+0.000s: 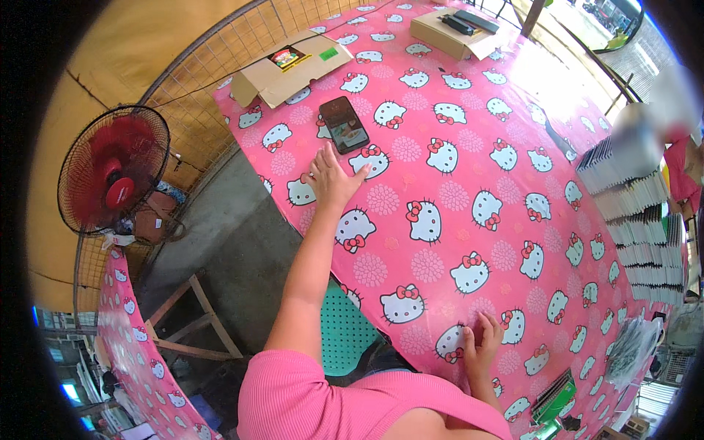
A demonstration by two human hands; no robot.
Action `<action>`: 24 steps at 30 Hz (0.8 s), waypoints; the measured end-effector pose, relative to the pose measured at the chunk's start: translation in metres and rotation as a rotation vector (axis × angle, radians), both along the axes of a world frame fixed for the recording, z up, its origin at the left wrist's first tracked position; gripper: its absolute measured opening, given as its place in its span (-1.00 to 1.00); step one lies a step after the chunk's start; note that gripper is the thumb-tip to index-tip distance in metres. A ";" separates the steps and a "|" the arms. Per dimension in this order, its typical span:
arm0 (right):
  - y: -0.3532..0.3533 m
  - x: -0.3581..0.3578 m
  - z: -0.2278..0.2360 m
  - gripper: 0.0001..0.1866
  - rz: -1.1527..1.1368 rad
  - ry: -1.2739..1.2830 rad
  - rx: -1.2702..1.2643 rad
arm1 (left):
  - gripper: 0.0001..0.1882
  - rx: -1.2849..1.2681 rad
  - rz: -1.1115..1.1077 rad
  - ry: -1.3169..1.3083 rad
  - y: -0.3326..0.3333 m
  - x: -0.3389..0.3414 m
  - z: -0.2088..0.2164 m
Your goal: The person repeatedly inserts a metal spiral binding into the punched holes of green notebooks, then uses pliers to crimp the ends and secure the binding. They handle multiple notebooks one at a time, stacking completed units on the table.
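My left hand [335, 181] lies on the pink tablecloth with cartoon cat heads [455, 196], its fingers spread and holding nothing. Just beyond its fingertips is a dark smartphone [345, 126], lying flat with its screen lit; whether a fingertip touches its lower edge, I cannot tell. Closer to my body, my right hand [482, 346] rests by the table's near edge. Its fingers are loosely bent and apart, with nothing seen in them.
An opened cardboard box [293, 70] lies at the far left edge; another carton [456, 35] carries dark objects. Tall stacks of notebooks [636, 227] line the right side. Nearer are a clear plastic bag [635, 348] and a green notebook [555, 400]. A red fan [116, 169] stands left.
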State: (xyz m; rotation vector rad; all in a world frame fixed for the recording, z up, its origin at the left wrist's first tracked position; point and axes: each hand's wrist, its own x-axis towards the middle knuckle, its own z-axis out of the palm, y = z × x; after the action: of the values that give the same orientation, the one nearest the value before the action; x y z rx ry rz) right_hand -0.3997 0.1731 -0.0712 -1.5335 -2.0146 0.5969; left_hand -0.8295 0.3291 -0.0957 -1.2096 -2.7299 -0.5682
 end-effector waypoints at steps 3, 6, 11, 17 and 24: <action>0.002 -0.017 0.007 -0.55 -0.004 -0.029 -0.037 | 0.27 0.068 0.037 -0.071 0.015 -0.011 -0.002; 0.002 -0.021 0.008 -0.52 0.002 -0.049 -0.019 | 0.36 0.094 0.079 -0.120 0.044 -0.012 0.005; 0.005 -0.007 -0.001 -0.49 -0.131 0.194 -0.094 | 0.39 -0.019 0.152 -0.090 0.080 0.020 0.022; 0.061 0.029 0.192 -0.27 -0.017 0.604 0.588 | 0.28 0.172 0.126 -0.005 0.067 -0.004 0.005; -0.009 0.110 0.298 -0.28 0.094 0.330 1.052 | 0.23 0.080 0.138 -0.003 0.078 0.003 0.008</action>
State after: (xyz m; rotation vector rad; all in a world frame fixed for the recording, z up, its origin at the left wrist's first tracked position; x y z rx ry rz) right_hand -0.2900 0.1641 0.2265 -0.6487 -1.6774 -0.1931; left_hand -0.8261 0.4067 -0.0882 -0.9937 -2.7366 -0.6557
